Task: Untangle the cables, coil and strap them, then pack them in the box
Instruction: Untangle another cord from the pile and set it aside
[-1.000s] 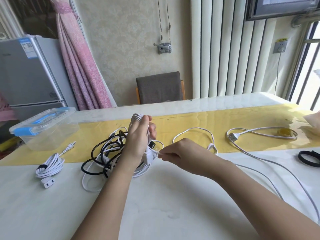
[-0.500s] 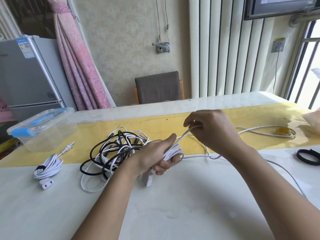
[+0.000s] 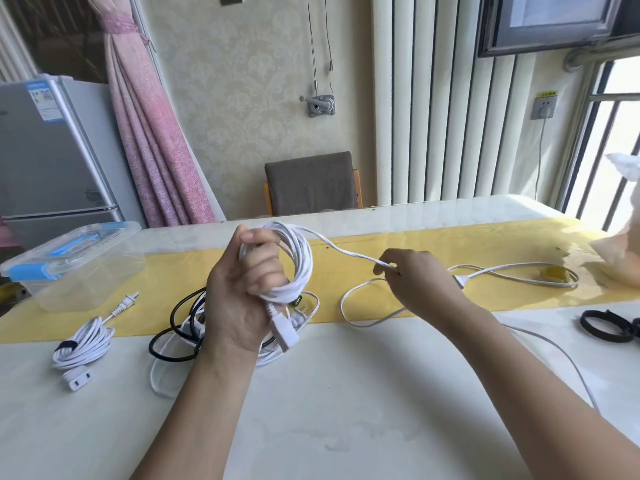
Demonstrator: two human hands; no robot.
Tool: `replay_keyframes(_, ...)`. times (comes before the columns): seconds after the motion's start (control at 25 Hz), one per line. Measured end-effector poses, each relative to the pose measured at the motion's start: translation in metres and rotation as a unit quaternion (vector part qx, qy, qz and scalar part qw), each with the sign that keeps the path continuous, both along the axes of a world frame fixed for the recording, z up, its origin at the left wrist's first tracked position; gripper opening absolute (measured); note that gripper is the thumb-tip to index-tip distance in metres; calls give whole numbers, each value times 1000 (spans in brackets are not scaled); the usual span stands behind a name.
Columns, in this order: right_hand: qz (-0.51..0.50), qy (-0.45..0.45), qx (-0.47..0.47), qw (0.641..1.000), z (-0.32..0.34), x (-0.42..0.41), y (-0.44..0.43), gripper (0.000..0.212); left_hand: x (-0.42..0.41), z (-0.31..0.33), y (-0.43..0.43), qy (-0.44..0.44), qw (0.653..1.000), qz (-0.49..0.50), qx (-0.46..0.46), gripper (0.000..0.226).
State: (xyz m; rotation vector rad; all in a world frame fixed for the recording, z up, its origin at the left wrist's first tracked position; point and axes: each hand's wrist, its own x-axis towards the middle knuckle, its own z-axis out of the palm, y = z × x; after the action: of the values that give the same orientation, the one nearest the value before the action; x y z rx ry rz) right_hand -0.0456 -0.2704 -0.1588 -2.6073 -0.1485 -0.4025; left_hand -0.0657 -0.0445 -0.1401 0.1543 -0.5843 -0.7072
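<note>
The coiled cable [image 3: 301, 268] was white, the tangled cable [image 3: 174, 309] black. A yellow strip [image 3: 450, 244] crossed the pale worktop [image 3: 346, 410], the clear box [image 3: 90, 271] showed blue latches, and the curtain [image 3: 152, 133] was pink.

A home dining room: fridge [image 3: 52, 150], pink curtain [image 3: 152, 133], chair [image 3: 311, 183], radiator [image 3: 433, 98], marble table [image 3: 346, 410].

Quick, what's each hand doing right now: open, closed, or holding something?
Left hand: closed around the white cable coil.
Right hand: pinching the loose strand leading off that coil.
</note>
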Motion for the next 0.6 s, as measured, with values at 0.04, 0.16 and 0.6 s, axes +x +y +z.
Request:
replay_keyframes(0.04, 26, -1, -27, 999, -3, -3, 6, 23, 3, -2, 2, 35, 999, 26, -25, 32)
replay_keyframes(0.16, 118, -52, -70, 989, -8, -15, 24, 25, 9, -4, 9, 94, 984, 146, -43, 37)
replay_keyframes(0.6, 274, -64, -125, 951, -5, -33, 46, 40, 3, -12, -31, -172, 709, 505, 460, 39)
